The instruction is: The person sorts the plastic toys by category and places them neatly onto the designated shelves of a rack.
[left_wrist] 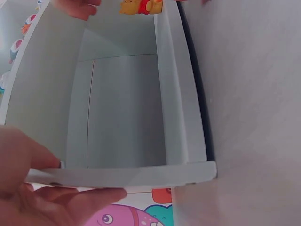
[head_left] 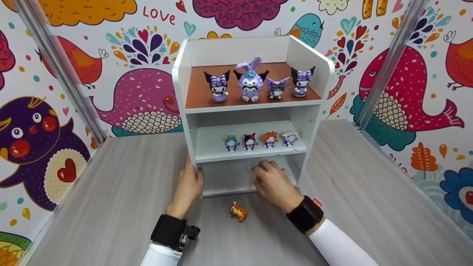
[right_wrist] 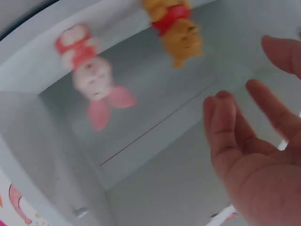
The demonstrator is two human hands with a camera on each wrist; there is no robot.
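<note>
A white three-tier shelf unit [head_left: 180, 83] stands on the table. My left hand [head_left: 190, 181] grips its left side panel low down, with the thumb inside and fingers along the outer face in the left wrist view. At the bottom tier, my right hand [head_left: 275, 183] holds nothing, its fingers loosely bent. Close to it on that tier are a yellow bear figurine in a red shirt [right_wrist: 181, 35] and a pink piglet figurine [right_wrist: 94, 77]; the hand mostly covers them in the head view. An orange tiger figurine [head_left: 238, 212] lies on the table before the unit.
Several purple-and-black figurines [head_left: 251, 87] stand on the brown top tier. Several small figurines in coloured hoods [head_left: 249, 142] line the middle tier. Behind the grey wood-grain table [head_left: 125, 207] rise walls with cartoon prints [head_left: 147, 96] and metal corner posts [head_left: 384, 66].
</note>
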